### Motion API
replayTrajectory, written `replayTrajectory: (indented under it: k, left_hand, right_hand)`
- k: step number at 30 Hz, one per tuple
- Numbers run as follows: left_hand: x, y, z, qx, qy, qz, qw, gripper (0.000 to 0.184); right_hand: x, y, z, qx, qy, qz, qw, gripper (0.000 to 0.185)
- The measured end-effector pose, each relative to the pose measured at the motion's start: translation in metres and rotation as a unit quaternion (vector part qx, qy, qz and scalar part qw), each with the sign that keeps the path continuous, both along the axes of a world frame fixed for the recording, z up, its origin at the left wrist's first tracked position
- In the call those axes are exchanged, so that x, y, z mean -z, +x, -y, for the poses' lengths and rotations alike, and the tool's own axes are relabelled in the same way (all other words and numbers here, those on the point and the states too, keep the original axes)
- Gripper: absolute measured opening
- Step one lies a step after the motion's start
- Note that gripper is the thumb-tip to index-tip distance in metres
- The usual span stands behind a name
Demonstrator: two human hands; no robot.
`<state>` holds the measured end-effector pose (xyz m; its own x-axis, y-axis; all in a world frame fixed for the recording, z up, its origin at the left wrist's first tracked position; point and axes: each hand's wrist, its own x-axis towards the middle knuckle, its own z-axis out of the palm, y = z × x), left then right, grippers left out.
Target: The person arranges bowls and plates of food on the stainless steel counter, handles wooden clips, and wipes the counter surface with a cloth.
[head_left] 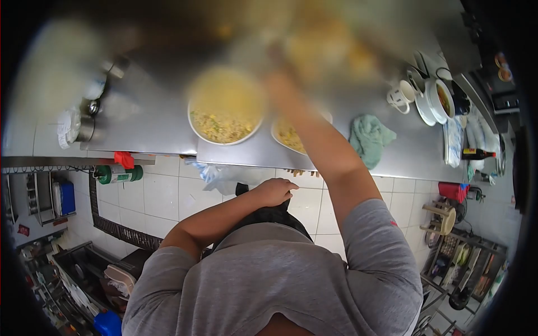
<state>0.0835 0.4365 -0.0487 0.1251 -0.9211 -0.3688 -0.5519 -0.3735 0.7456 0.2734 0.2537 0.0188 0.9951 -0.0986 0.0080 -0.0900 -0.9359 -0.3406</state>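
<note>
"So, how did the hands stand in the head view?"

"Well apart. The left hand point(276, 191) hung loosely bent before the waist, nothing showing in it. The right hand point(277, 67) was stretched out over the steel worktable point(162, 115), too blurred for me to tell whether it gripped anything."

"Why like that?"

"The right arm was probably out straight to reach past the food, the left kept back out of its way."

"And the food?"

"A large white-rimmed dish point(225, 144) of what looked like egg fried rice point(221, 127) stood ahead and leftward of the left hand. A smaller dish point(278, 141) with similar rice point(289, 136) sat partly hidden under the right forearm. Both were near the edge, presumably for easy reach."

"Rightward of the hands?"

"A crumpled green cloth point(368, 137) near that forearm, perhaps for wiping; farther off, a white mug point(401, 96), contents unclear, and a white bowl point(431, 99) holding something reddish, maybe soup point(444, 101)."
</note>
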Motion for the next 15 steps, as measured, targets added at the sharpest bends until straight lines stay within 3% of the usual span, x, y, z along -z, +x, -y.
replayTrajectory:
  k: [2, 4, 6, 7, 8, 9, 11, 13, 15]
  left_hand:
    - [-0.001, 0.019, -0.018, -0.004, 0.015, -0.001, 1.0, 0.035]
    - [0.007, 0.032, -0.038, -0.009, 0.024, -0.007, 1.0, 0.037]
    - [0.028, 0.033, -0.055, -0.003, -0.087, 0.085, 0.993, 0.046]
    - [0.027, 0.031, -0.056, -0.001, -0.093, 0.079, 0.993, 0.046]
    - [0.022, 0.031, -0.053, -0.003, -0.092, 0.134, 0.987, 0.05]
    - [0.019, 0.03, -0.049, -0.002, -0.091, 0.188, 0.978, 0.054]
    - [0.026, 0.03, -0.031, 0.003, -0.112, 0.185, 0.976, 0.056]
    - [0.04, 0.026, -0.006, -0.04, -0.089, 0.209, 0.973, 0.051]
    - [0.058, 0.03, 0.015, -0.055, 0.061, -0.059, 0.995, 0.046]
  right_hand:
    - [0.02, 0.024, 0.009, 0.027, 0.007, -0.034, 0.999, 0.022]
    - [-0.005, 0.019, 0.008, 0.047, 0.03, 0.005, 0.998, 0.032]
    - [-0.026, 0.001, 0.009, 0.033, 0.037, 0.016, 0.999, 0.041]
    - [-0.046, -0.019, 0.005, 0.064, 0.294, -0.019, 0.954, 0.05]
    - [-0.063, -0.04, 0.002, 0.093, 0.531, -0.046, 0.841, 0.06]
    - [-0.074, -0.061, -0.001, 0.101, 0.528, -0.045, 0.842, 0.06]
    - [-0.088, -0.104, -0.007, 0.03, 0.588, -0.027, 0.808, 0.064]
    - [-0.094, -0.159, -0.008, 0.029, 0.652, -0.142, 0.744, 0.056]
    - [-0.062, -0.219, -0.011, 0.051, 0.689, -0.201, 0.694, 0.039]
